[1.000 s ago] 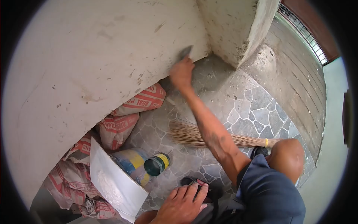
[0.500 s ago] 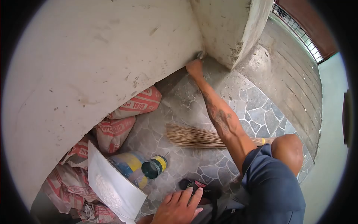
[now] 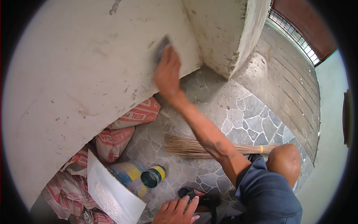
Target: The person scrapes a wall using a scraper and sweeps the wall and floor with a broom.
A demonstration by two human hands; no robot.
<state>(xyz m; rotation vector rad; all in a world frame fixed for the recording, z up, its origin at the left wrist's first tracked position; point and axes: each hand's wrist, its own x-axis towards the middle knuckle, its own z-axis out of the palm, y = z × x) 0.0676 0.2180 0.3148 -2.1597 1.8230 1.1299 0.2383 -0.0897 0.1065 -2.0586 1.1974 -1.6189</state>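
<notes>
My right hand (image 3: 167, 74) is raised against the pale, stained wall (image 3: 93, 56), arm stretched out. Its fingers are closed around a small, flat, dark scraper (image 3: 163, 48), which is blurred by motion and lies at the wall face. My left hand (image 3: 177, 212) is low in the view, fingers spread, holding nothing; it seems to rest on my leg. Under my right forearm lies a stick broom (image 3: 190, 145) with a yellow tie. Nearer my left hand stands an open green and yellow can (image 3: 153, 176).
Red-and-white printed sacks (image 3: 115, 142) are piled along the wall's foot. A white board (image 3: 112, 194) with a powdery patch leans beside a blue and yellow bucket (image 3: 128, 171). A pillar (image 3: 220, 33) juts out at the corner. Stone-patterned floor (image 3: 246, 123) meets rough concrete (image 3: 287, 89).
My right hand has moved from the bottom corner by the pillar up and left onto the wall, with the scraper still in it. My left hand has barely moved.
</notes>
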